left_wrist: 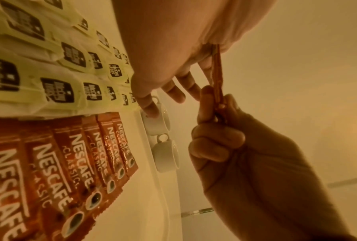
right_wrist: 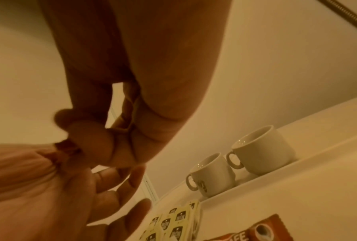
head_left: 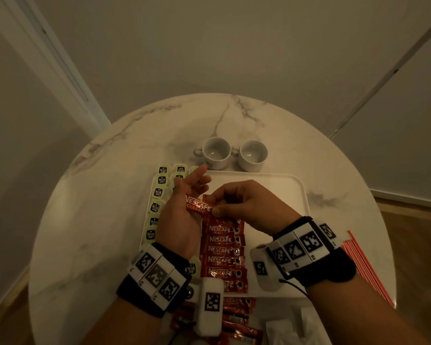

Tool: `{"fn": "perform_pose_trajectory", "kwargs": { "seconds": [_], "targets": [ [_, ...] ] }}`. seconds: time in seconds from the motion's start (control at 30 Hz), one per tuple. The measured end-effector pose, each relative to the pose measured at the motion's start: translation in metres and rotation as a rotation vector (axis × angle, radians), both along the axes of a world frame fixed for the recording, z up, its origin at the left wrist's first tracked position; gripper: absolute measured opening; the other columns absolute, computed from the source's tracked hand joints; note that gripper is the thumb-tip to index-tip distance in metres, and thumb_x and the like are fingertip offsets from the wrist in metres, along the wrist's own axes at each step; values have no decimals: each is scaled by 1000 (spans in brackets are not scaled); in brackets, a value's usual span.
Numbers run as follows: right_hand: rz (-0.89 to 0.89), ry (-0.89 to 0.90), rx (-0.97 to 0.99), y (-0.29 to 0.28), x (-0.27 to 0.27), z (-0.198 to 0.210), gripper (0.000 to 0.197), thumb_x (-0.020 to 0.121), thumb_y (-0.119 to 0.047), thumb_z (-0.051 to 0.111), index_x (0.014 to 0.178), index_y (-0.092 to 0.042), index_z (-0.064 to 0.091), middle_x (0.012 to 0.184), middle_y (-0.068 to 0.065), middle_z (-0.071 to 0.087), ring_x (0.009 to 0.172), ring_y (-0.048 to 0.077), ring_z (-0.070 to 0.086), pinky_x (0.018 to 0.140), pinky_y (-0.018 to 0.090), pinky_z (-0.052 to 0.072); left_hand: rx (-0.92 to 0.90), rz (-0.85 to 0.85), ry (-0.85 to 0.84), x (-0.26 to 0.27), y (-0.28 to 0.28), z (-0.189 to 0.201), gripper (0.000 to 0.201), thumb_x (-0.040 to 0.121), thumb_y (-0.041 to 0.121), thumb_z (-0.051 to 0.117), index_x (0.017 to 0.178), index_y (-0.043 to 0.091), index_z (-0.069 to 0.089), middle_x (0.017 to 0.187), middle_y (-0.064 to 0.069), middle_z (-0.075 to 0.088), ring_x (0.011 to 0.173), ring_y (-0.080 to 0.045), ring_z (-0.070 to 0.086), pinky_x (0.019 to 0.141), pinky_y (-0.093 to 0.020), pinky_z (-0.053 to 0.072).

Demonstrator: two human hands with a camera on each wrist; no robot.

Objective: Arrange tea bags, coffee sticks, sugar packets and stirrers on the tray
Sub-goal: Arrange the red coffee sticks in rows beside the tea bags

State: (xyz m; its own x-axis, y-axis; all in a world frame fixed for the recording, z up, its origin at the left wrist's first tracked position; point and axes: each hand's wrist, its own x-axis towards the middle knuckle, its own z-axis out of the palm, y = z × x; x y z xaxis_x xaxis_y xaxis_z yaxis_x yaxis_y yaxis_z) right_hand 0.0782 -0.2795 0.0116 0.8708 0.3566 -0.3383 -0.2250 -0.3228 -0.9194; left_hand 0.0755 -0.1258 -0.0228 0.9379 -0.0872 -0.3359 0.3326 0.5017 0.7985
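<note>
While pinched, stick (head_left: 199, 206) btwn hands.

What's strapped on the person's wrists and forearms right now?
Both arms are bare, with no sleeves. Each wrist carries a black band fitted with white blocks printed with black square code markers. A white boxy camera unit with its own marker hangs below each wrist. A thin black cable runs from the right one.

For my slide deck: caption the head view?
Both hands hold a coffee stick above the tray.
</note>
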Motion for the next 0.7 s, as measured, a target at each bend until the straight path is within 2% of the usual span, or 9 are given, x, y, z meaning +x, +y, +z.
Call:
{"fn": "perform_pose_trajectory", "kwargs": {
  "seconds": [0.1,0.2,0.27,0.33,0.43,0.5,0.57,0.63,0.7],
  "targets": [
    [-56,-63,-58,-2,1,-1,12,88,-12,65,96,-19,71,88,10,73,82,29,69,86,48,55,281,-123,-91,-1,4,-2,38,96,50,36,116,37,66,95,6,60,89,-12,59,83,-32,49],
    [-140,-99,-46,-6,4,0,11,87,-19,68,97,-22,70,89,5,74,84,28,70,82,47,57,433,-179,-156,-1,11,2,31,88,43,51,107,28,70,68,8,66,65,-3,63,64,-21,48],
    [-145,-71,-28,-9,6,-1,13,85,-21,70,97,-23,70,89,9,74,84,35,69,80,49,58,463,-161,-187,-1,11,3,25,87,36,56,102,23,71,58,9,62,59,-2,61,62,-22,48],
    [-121,-56,-35,-10,6,-2,13,86,-15,69,97,-22,71,89,11,73,85,38,68,81,50,57,428,-126,-175,0,12,3,22,80,35,63,95,22,73,61,6,66,64,-9,64,68,-32,52],
    [-115,-46,18,-11,4,-3,18,89,-8,63,97,-22,72,90,15,73,78,32,69,80,45,58,376,-86,-161,2,14,1,28,66,40,72,83,18,76,67,-3,68,68,-22,65,76,-45,56],
    [-85,-32,66,-12,2,-2,26,91,-6,61,104,-26,71,89,21,71,68,22,64,66,31,57,316,-65,-135,3,15,-1,24,67,32,73,78,11,73,64,-3,65,62,-19,62,69,-40,56],
    [-56,-13,85,-15,2,0,33,92,-5,59,117,-26,67,84,20,70,64,13,60,57,19,49,193,-47,-73,5,16,-3,14,74,17,68,78,4,69,62,-4,64,56,-13,60,56,-27,53],
    [-32,-5,70,-18,3,1,43,91,-4,59,128,-25,58,69,4,68,57,4,57,55,14,44,62,-58,-2,6,17,-5,10,83,7,60,82,0,66,65,-6,65,57,-11,60,53,-21,51],
    [-21,-10,49,-22,5,0,51,89,-5,62,132,-30,53,59,-6,61,54,3,54,55,15,42,-16,-72,63,5,19,-10,14,89,7,54,86,0,65,68,-7,65,60,-12,60,55,-21,52]
  ]
}}
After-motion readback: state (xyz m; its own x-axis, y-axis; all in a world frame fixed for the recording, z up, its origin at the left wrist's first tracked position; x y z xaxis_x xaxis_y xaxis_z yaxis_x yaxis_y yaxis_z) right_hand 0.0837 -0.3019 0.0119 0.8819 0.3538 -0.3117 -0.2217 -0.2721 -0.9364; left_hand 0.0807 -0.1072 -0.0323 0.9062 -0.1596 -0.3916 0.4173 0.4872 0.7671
